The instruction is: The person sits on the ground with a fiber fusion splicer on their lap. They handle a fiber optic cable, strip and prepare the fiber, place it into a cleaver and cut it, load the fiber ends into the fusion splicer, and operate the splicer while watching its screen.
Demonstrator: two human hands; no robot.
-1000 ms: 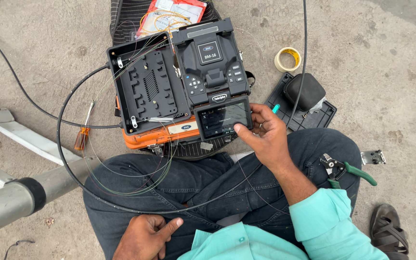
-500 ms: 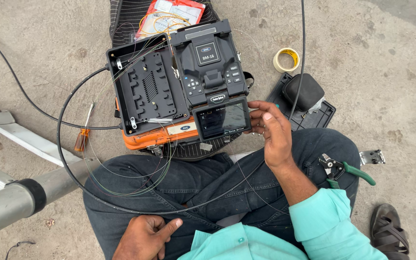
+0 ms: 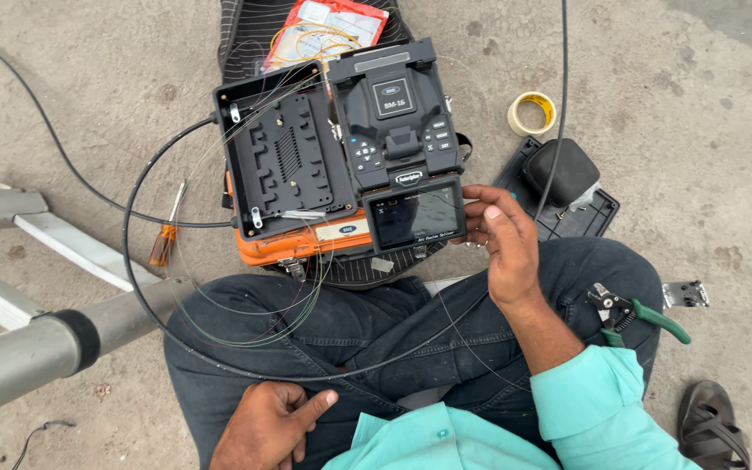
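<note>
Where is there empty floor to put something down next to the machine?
Bare concrete floor lies right of the tape roll, and left of the black tray past the cable. It is crowded around the right hand by the machine.

Matt black plastic on the splicer body [image 3: 402, 130], glossy glass on its small screen [image 3: 417, 216] just beside the right hand [image 3: 502, 244] fingertips. Dull black moulded plastic on the open tray [image 3: 282, 161], orange plastic casing [image 3: 293, 248] beneath. Thin smooth-coated fibres [image 3: 245, 322] looped near the left hand [image 3: 267, 426]. Rough grey concrete ground [image 3: 698, 174]. Worn dark denim [image 3: 367, 339] under both hands. Smooth turquoise cloth sleeve [image 3: 594, 400]. Green rubbery grips, bare metal jaws on pliers [image 3: 624, 312]. Brushed metal pole [image 3: 36, 348].
</note>
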